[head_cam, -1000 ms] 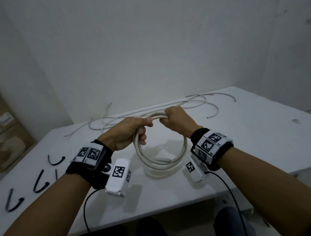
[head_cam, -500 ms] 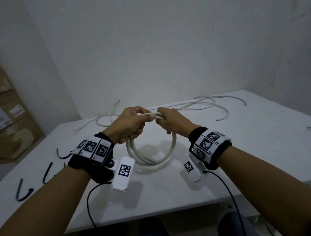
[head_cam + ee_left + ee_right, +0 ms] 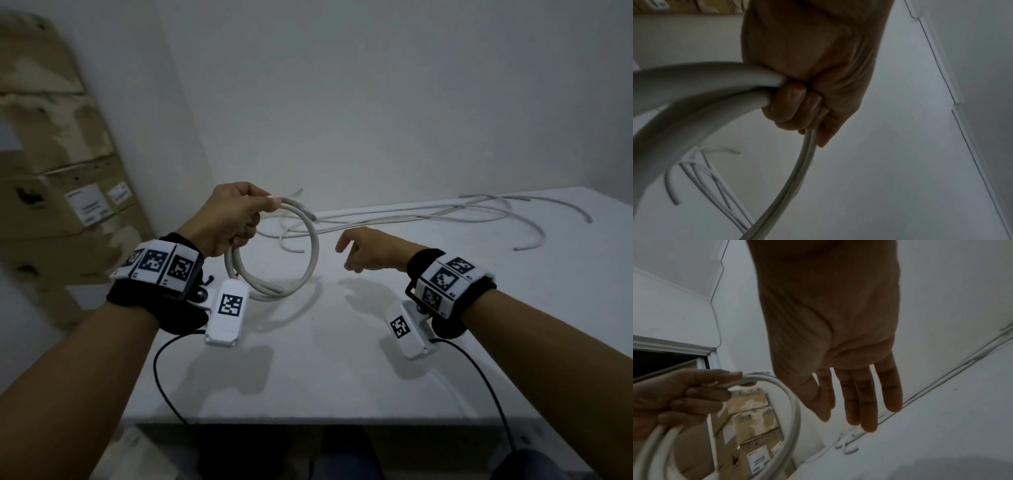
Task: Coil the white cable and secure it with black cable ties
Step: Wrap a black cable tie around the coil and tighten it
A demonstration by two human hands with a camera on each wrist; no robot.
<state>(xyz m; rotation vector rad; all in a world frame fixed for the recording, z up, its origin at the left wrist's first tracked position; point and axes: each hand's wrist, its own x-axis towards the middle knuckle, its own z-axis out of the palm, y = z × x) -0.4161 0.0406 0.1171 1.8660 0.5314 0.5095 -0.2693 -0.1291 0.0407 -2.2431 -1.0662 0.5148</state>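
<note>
White cable coil (image 3: 274, 253) is hanging above the surface (image 3: 342, 359), gripped only by the left hand (image 3: 229, 219); right hand (image 3: 373, 250) is hovering slack, empty. Springy untied loops could be unwinding if grip loosens.

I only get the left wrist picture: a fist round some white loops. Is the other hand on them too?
Observer: No. The right hand hangs open, apart from the coiled white cable.
Operator: So what holds the coil up?
Observer: Only the left hand; the coil hangs from it above the white table.
Operator: Any ties on it yet?
Observer: None show on the coil, and no black ties appear in any view.
</note>
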